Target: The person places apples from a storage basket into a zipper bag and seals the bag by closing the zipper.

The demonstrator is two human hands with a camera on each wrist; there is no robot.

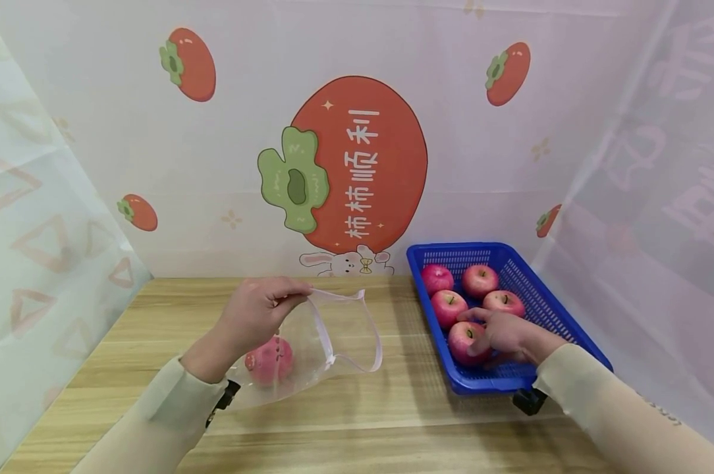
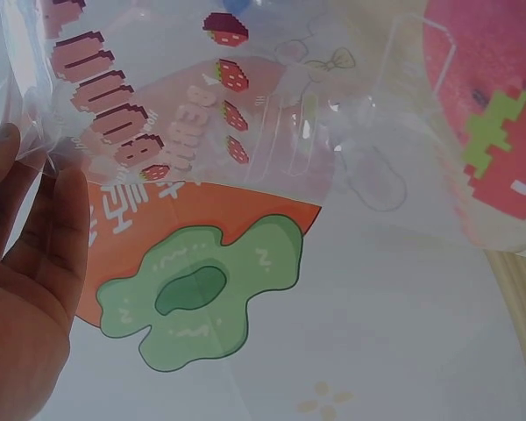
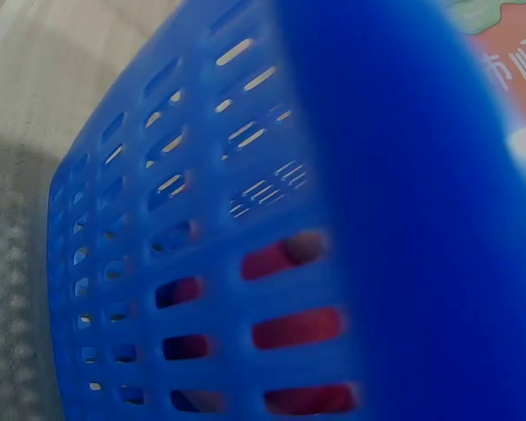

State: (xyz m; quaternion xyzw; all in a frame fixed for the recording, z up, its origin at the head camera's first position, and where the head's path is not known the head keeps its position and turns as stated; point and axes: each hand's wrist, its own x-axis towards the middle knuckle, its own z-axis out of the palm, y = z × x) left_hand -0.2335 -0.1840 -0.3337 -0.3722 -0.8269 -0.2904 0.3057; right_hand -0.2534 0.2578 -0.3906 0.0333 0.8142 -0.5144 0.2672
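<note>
My left hand (image 1: 265,313) pinches the rim of a clear plastic zip bag (image 1: 318,342), holding it up with its mouth toward the right. Inside the bag a pinkish-red apple (image 1: 271,359) lies at the left end; the left wrist view shows pixel strawberry prints on the bag. In the blue basket, my right hand (image 1: 511,336) has its fingers and thumb curled about the nearest red apple (image 1: 465,339). The right wrist view shows mainly the blue basket wall (image 3: 184,219), which hides that hand.
Several other apples (image 1: 448,308) sit in the left part of the blue slotted basket (image 1: 561,322), on the right of the wooden table (image 1: 357,428). Printed cloth walls (image 1: 238,118) stand behind the table and at both sides.
</note>
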